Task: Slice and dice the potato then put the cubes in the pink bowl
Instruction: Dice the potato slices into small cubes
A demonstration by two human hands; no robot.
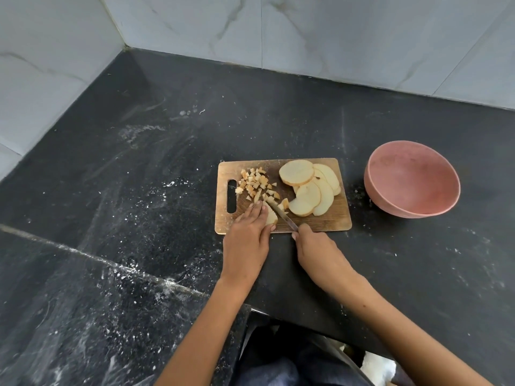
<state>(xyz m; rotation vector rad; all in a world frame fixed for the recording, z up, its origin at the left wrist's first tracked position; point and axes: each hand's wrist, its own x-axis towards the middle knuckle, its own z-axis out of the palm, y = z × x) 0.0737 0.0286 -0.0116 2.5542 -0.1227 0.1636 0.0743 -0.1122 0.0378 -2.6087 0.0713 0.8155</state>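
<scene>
**Halfway through the dicing, bowl yet to be filled**

On the wooden cutting board [328, 218] the left hand [248, 232] presses flat-fingered on a potato slice [271, 217]; the right hand [315, 246] grips the knife [281, 215], blade at that slice; diced cubes [255, 183] lie heaped near the board's handle slot; whole slices [309, 188] wait, fanned out; the pink bowl [412, 178], just right of the board, looks empty; dark stone counter [139, 162], flecked white, meets marble-look wall tiles [362, 37] in a corner.

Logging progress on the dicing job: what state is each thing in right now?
Potato slices: uncut, overlapping on the board.
Potato cubes: diced, heaped near the handle slot.
Pink bowl: empty, beside the board.
Knife: blade down at the piece being cut.
Left hand: pressing that piece.
Right hand: gripping the knife.
</scene>
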